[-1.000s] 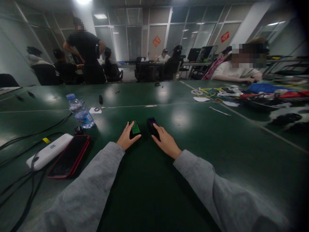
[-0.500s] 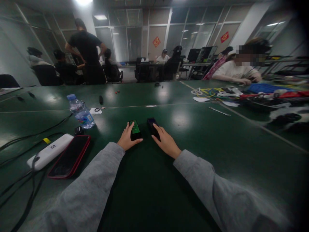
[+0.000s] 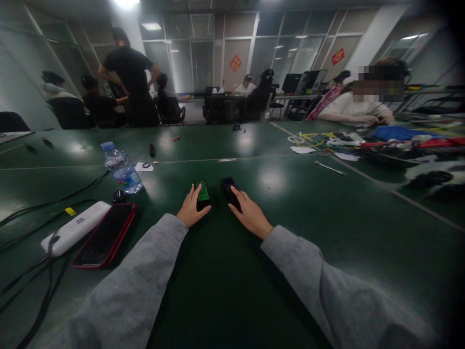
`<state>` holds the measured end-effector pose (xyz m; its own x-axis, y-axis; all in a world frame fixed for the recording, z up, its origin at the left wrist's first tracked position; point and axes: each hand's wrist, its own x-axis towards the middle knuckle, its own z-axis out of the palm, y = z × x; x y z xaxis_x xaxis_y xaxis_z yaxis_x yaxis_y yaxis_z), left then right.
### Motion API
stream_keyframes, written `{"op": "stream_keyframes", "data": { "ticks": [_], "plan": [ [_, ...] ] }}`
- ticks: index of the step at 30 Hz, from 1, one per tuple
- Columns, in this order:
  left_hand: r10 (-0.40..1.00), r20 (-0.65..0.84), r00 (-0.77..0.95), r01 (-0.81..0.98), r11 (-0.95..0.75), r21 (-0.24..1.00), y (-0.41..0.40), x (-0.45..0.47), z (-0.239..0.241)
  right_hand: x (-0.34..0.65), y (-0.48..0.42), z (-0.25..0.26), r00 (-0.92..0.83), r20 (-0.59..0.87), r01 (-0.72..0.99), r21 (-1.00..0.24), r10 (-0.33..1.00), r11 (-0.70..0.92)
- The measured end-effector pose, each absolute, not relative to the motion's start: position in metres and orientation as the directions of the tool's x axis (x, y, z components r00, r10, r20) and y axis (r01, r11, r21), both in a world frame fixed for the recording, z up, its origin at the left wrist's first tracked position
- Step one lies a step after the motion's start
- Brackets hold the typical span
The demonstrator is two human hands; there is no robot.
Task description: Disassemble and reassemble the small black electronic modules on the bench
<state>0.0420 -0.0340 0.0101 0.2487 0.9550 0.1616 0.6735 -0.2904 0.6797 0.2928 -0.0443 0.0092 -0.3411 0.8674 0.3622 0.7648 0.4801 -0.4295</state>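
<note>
Near the middle of the green table (image 3: 225, 271), my left hand (image 3: 191, 206) grips a small black casing with a green circuit board (image 3: 204, 195) facing up. Its fingers lie along the left side and top, and the thumb bends round the near end. Just to the right, my right hand (image 3: 249, 211) is closed on a black handheld device (image 3: 228, 185) with a small dark screen at its far end. Part of that device is hidden under the fingers. A narrow gap separates the two pieces, and both appear to rest on the table.
On the left are a water bottle (image 3: 125, 169), a red-edged phone (image 3: 105, 235), a white power bank (image 3: 78, 228) and black cables (image 3: 49, 286). A wrench (image 3: 330, 167) and tangled wires (image 3: 319, 139) lie to the right. A person (image 3: 358, 104) sits across the table.
My left thumb has drawn slightly left and inward against the near end of the circuit-board casing. The right hand and its device look almost the same.
</note>
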Motion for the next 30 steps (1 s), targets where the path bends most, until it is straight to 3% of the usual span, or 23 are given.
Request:
{"op": "stream_keyframes", "data": {
  "ticks": [14, 20, 22, 26, 30],
  "plan": [
    [0.956, 0.178, 0.232, 0.668, -0.289, 0.686, -0.034, 0.043, 0.009, 0.291, -0.044, 0.011, -0.345, 0.381, 0.823, -0.316, 0.858, 0.471],
    [0.961, 0.156, 0.228, 0.683, -0.272, 0.678, -0.033, 0.043, 0.008, 0.291, -0.045, 0.011, -0.341, 0.366, 0.814, -0.347, 0.866, 0.467],
    [0.961, 0.159, 0.226, 0.685, -0.273, 0.675, -0.033, 0.043, 0.007, 0.292, -0.047, 0.014, -0.316, 0.414, 0.784, -0.394, 0.854, 0.481],
    [0.959, 0.157, 0.236, 0.688, -0.279, 0.67, -0.032, 0.043, 0.006, 0.297, -0.049, 0.023, -0.147, 0.649, 0.721, -0.446, 0.747, 0.53],
    [0.96, 0.151, 0.234, 0.692, -0.274, 0.668, -0.034, 0.043, 0.009, 0.307, -0.039, 0.02, -0.021, 0.652, 0.729, -0.508, 0.758, 0.458]
  ]
}}
